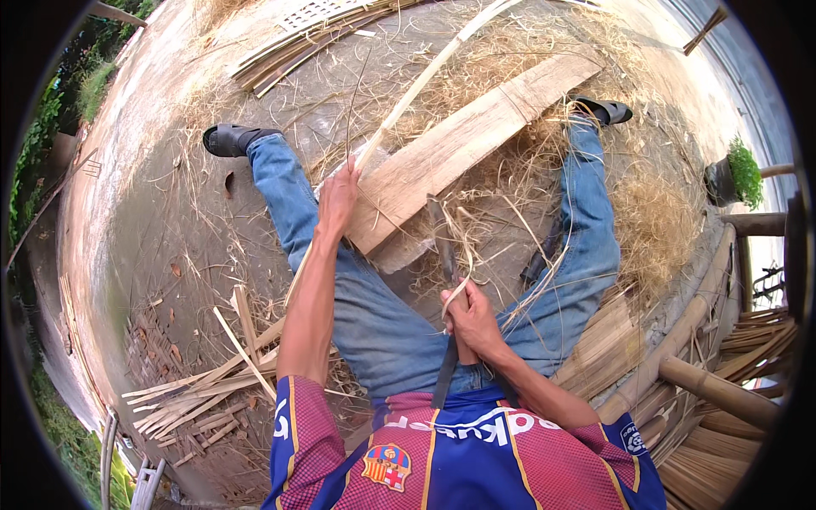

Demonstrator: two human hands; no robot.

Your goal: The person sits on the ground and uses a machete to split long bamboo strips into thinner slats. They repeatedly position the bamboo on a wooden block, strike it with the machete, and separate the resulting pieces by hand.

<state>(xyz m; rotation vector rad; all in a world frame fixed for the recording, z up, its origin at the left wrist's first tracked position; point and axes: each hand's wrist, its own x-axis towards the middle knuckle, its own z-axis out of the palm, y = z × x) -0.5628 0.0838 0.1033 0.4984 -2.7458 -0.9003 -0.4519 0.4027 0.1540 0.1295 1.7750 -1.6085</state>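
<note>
Pale strip (423,78) sits gripped in outstretched left hand (339,200), nearer right hand (476,323) clasping knife (444,242).

The top edge cuts off the long pale strip (425,75), and the left hand (338,197) covers part of it. The right hand (474,323) hides part of the knife (444,238). A dark object (538,262) by the right leg (586,225) is too obscured to identify.
</note>
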